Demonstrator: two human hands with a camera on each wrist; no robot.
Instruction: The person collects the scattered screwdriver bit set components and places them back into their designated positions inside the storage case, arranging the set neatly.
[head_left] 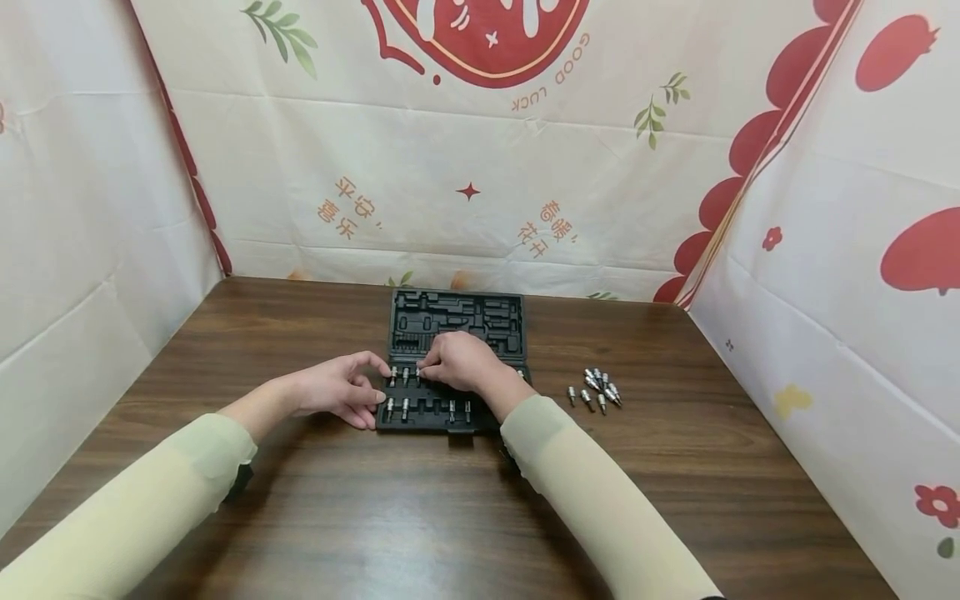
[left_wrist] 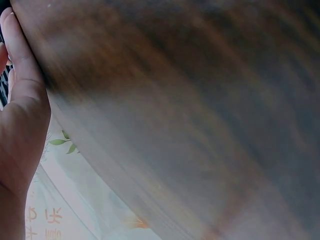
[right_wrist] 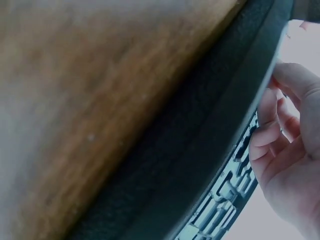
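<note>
An open black tool case point(head_left: 431, 421) stands on the wooden table, its moulded lid point(head_left: 495, 321) leaning back. At the left edge of the case my left hand point(head_left: 341, 390) rests, index finger and thumb touching the rim; the left wrist view shows this hand point(left_wrist: 22, 105) only partly. My right hand point(head_left: 465, 362) reaches over the case and pinches a small silver bit socket point(head_left: 418, 372) at the upper row, with its tip hidden. Curled fingers of the right hand point(right_wrist: 295, 145) appear in the right wrist view, the socket out of sight. Several bit sockets point(head_left: 406, 408) sit in slots.
To the right of the case lies a loose group of silver bit sockets point(head_left: 602, 387) on the table point(head_left: 675, 467). Printed cloth point(head_left: 465, 150) hangs behind the table and along both sides. The right forearm covers part of the case's right side.
</note>
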